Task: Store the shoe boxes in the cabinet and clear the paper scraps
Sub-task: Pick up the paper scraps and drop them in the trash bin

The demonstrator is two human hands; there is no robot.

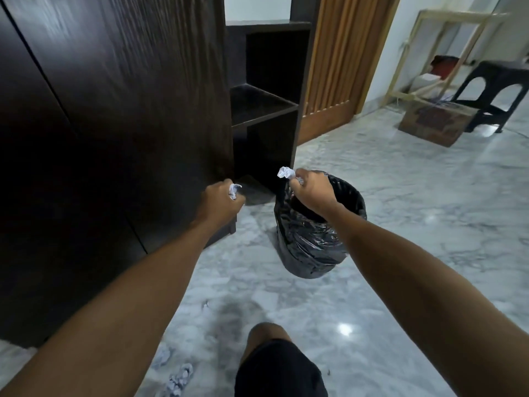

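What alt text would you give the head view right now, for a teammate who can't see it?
Both hands hold crumpled paper: the right hand over the black-lined bin, the left hand left of it, in front of the dark cabinet. More paper scraps lie on the marble floor near the person's knee.

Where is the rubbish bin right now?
The bin, lined with a black bag, stands on the marble floor right of centre, just in front of the dark cabinet, under the right hand gripping crumpled paper.
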